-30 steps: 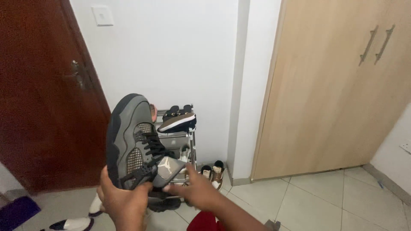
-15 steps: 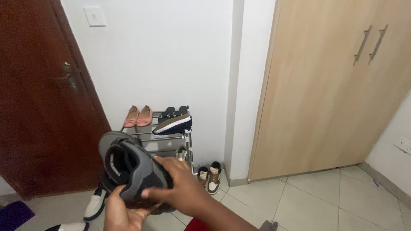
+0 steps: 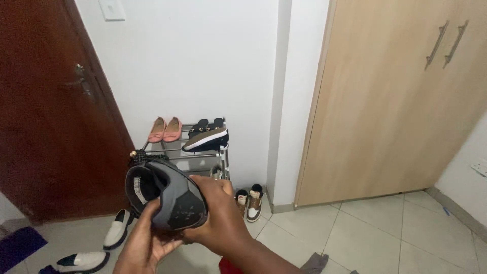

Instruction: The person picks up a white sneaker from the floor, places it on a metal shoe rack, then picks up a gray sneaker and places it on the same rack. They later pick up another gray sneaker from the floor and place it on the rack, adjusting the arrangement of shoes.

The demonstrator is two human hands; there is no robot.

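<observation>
Grey sneaker [image 3: 167,195] gripped between left hand [image 3: 147,246] and right hand [image 3: 220,213].

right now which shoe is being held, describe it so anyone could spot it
Below the metal shoe rack by the brown door, the left hand and right hand hold a dark grey sneaker. It is the only shoe off rack and floor.

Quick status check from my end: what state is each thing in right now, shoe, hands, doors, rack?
Grey sneaker: off the floor, held in both hands, opening facing the camera.
Left hand: under the sneaker, supporting it.
Right hand: gripping the sneaker's side.
Brown door: shut.
Wardrobe doors: shut.
Shoe rack: upright, top shelf holds pink flats and dark shoes.
White loafers: lying apart on the floor.
</observation>
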